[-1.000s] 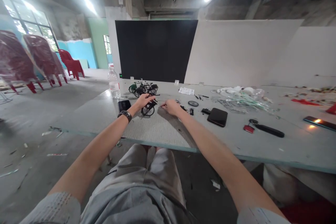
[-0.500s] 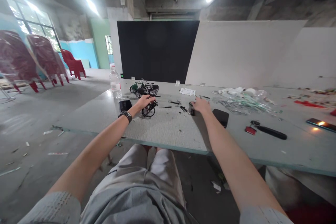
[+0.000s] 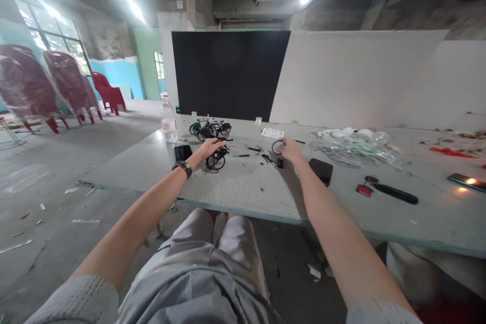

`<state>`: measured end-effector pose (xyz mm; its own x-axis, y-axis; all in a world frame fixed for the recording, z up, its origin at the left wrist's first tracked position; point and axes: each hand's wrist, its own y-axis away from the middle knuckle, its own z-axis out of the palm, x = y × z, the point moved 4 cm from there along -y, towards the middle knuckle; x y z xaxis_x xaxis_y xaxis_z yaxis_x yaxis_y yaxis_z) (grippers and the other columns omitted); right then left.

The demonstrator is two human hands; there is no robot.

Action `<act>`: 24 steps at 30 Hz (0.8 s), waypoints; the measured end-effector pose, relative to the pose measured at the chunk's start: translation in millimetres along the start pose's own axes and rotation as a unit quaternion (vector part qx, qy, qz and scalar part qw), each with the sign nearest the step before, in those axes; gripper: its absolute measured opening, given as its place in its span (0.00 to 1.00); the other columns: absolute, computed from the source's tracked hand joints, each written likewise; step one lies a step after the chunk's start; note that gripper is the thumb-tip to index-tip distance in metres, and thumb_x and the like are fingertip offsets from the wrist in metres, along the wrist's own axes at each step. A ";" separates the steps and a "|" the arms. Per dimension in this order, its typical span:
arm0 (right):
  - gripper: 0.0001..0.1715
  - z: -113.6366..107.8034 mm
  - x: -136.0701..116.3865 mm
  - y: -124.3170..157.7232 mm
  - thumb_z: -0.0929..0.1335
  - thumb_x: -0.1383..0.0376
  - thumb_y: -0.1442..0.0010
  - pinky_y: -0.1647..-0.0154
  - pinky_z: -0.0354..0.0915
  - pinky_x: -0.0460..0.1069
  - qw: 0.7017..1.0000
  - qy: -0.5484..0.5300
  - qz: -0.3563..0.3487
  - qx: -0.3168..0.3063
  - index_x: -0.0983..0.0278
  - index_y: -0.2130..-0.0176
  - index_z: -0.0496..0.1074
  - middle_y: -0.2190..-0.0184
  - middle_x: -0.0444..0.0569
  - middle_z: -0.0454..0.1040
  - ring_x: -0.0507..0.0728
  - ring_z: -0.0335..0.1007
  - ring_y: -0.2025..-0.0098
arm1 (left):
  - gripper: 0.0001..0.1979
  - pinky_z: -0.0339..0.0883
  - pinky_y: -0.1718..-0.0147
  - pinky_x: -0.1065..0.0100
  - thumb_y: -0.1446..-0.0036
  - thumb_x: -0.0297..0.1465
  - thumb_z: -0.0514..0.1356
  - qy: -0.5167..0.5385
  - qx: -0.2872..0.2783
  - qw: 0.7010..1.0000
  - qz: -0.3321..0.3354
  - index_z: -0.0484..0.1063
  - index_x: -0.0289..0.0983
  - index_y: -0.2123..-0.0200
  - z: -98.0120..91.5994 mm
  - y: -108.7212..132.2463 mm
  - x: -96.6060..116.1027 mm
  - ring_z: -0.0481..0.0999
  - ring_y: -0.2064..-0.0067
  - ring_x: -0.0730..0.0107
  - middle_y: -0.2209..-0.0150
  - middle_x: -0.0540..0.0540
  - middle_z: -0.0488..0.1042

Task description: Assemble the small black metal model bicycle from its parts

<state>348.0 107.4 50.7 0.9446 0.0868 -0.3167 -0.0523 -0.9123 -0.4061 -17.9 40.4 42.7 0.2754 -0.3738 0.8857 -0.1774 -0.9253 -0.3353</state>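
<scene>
My left hand (image 3: 210,148) is closed on a small black model bicycle (image 3: 216,161), which stands on the table with one wheel toward me. In my right hand (image 3: 291,151) a small thin-rimmed wheel (image 3: 278,147) is pinched at its right side, raised over the tabletop. Between the hands lie a thin dark tool (image 3: 241,155) and several small black parts (image 3: 268,159). A small black piece (image 3: 280,163) rests just below the wheel. Behind my left hand stand more model bicycles (image 3: 210,129), one with a green part.
A water bottle (image 3: 168,120) and a dark phone (image 3: 183,152) are at the left. White paper (image 3: 272,133) lies behind the parts. To the right are a black flat object (image 3: 321,170), plastic bags (image 3: 357,139), a black-handled item (image 3: 397,193) and another phone (image 3: 468,182).
My right hand has lifted slightly, and the wheel now shows clearly upright in its fingers. My left hand stays on the bicycle. The whole view has shifted slightly.
</scene>
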 end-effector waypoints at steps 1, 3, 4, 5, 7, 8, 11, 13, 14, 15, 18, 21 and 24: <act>0.23 -1.3 -3.8 1.3 0.72 0.66 0.43 0.48 0.67 0.57 1.000 -0.021 -0.009 0.004 0.65 0.47 0.72 0.55 0.58 0.80 0.66 0.76 0.52 | 0.19 0.63 0.63 0.64 0.42 0.47 0.62 0.000 0.001 1.000 0.000 0.79 0.35 0.66 -0.4 -0.2 0.0 0.74 0.62 0.62 0.64 0.42 0.78; 0.22 -3.1 -12.6 4.4 0.72 0.67 0.44 0.48 0.67 0.58 0.997 -0.066 -0.027 0.004 0.63 0.49 0.72 0.59 0.54 0.81 0.65 0.77 0.53 | 0.19 0.62 0.62 0.64 0.42 0.47 0.63 -0.002 0.006 1.000 -0.001 0.79 0.35 0.67 -1.3 -0.2 0.7 0.74 0.62 0.63 0.65 0.43 0.78; 0.22 -3.6 -17.4 5.9 0.72 0.68 0.44 0.48 0.67 0.57 0.996 -0.084 -0.036 0.002 0.62 0.49 0.71 0.60 0.52 0.81 0.64 0.77 0.54 | 0.19 0.63 0.62 0.64 0.42 0.47 0.63 -0.001 0.006 1.000 -0.003 0.79 0.35 0.67 -1.5 0.1 1.2 0.74 0.62 0.62 0.65 0.43 0.78; 0.21 -3.8 -22.6 7.6 0.71 0.68 0.44 0.48 0.67 0.57 0.994 -0.095 -0.044 -0.001 0.61 0.50 0.71 0.61 0.51 0.81 0.64 0.77 0.55 | 0.19 0.63 0.62 0.64 0.42 0.47 0.63 0.001 0.003 1.000 -0.006 0.79 0.35 0.67 -1.6 0.6 1.8 0.74 0.62 0.62 0.65 0.42 0.78; 0.20 -4.0 -34.6 11.4 0.71 0.68 0.43 0.49 0.68 0.56 0.991 -0.118 -0.064 -0.010 0.60 0.50 0.70 0.62 0.49 0.81 0.62 0.77 0.56 | 0.19 0.63 0.61 0.63 0.43 0.47 0.63 0.009 -0.001 1.000 -0.014 0.78 0.35 0.68 -1.6 2.3 3.1 0.75 0.61 0.61 0.63 0.42 0.79; 0.20 -4.2 -41.6 13.8 0.71 0.67 0.42 0.50 0.68 0.55 0.989 -0.127 -0.076 -0.015 0.60 0.50 0.69 0.62 0.49 0.81 0.61 0.77 0.57 | 0.19 0.63 0.61 0.63 0.43 0.47 0.63 0.012 0.000 1.000 -0.017 0.78 0.35 0.68 -1.7 3.2 3.9 0.75 0.60 0.61 0.62 0.41 0.79; 0.20 -5.8 -66.6 23.3 0.71 0.64 0.40 0.54 0.69 0.55 0.977 -0.171 -0.117 -0.045 0.61 0.48 0.68 0.63 0.51 0.80 0.61 0.76 0.59 | 0.20 0.64 0.59 0.63 0.43 0.47 0.64 0.018 0.008 1.000 -0.021 0.78 0.35 0.67 -2.1 5.2 5.7 0.76 0.58 0.59 0.60 0.40 0.80; 0.19 -5.9 -83.2 30.6 0.70 0.63 0.38 0.56 0.70 0.55 0.973 -0.181 -0.121 -0.077 0.62 0.48 0.67 0.63 0.52 0.79 0.60 0.76 0.61 | 0.20 0.63 0.59 0.63 0.43 0.48 0.64 0.016 0.006 1.000 -0.021 0.78 0.35 0.67 -1.5 4.9 5.3 0.75 0.58 0.59 0.60 0.40 0.80; 0.18 -6.3 -91.4 34.2 0.70 0.63 0.37 0.56 0.70 0.55 0.971 -0.185 -0.126 -0.087 0.63 0.48 0.67 0.62 0.53 0.79 0.60 0.76 0.60 | 0.20 0.63 0.60 0.63 0.43 0.48 0.64 0.015 0.005 1.000 -0.020 0.77 0.35 0.68 -1.3 4.1 4.5 0.75 0.58 0.60 0.61 0.41 0.80; 0.17 -6.3 -99.7 37.9 0.70 0.63 0.36 0.56 0.70 0.55 0.968 -0.187 -0.134 -0.096 0.63 0.48 0.68 0.61 0.54 0.79 0.60 0.76 0.60 | 0.20 0.63 0.60 0.64 0.44 0.48 0.64 0.014 0.006 1.000 -0.018 0.77 0.35 0.69 -1.1 3.0 3.4 0.75 0.59 0.61 0.62 0.41 0.79; 0.18 -4.3 -122.5 48.0 0.71 0.61 0.36 0.56 0.71 0.56 0.958 -0.193 -0.175 -0.117 0.64 0.49 0.69 0.58 0.57 0.78 0.62 0.76 0.58 | 0.21 0.62 0.61 0.64 0.44 0.49 0.63 0.016 0.005 1.000 -0.009 0.75 0.35 0.69 -0.8 -0.5 -0.9 0.74 0.62 0.63 0.66 0.44 0.77; 0.19 -1.8 -140.2 56.2 0.70 0.61 0.35 0.52 0.71 0.59 0.950 -0.197 -0.213 -0.118 0.63 0.46 0.70 0.52 0.59 0.78 0.63 0.76 0.54 | 0.21 0.62 0.62 0.64 0.43 0.50 0.63 0.025 -0.009 1.000 0.001 0.75 0.35 0.68 -0.2 -2.0 -4.0 0.74 0.62 0.64 0.66 0.44 0.77; 0.16 -1.6 -151.1 62.0 0.68 0.62 0.33 0.48 0.70 0.60 0.948 -0.186 -0.238 -0.104 0.62 0.46 0.70 0.47 0.60 0.76 0.65 0.74 0.50 | 0.22 0.62 0.63 0.65 0.43 0.52 0.63 0.026 -0.013 0.999 0.015 0.74 0.36 0.67 -0.8 -0.9 -3.2 0.74 0.62 0.64 0.65 0.44 0.77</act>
<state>202.6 37.1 74.8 0.6630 0.6087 -0.4358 0.4530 -0.7897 -0.4138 -19.4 42.4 40.5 0.2207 -0.3963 0.8912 -0.2102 -0.9116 -0.3534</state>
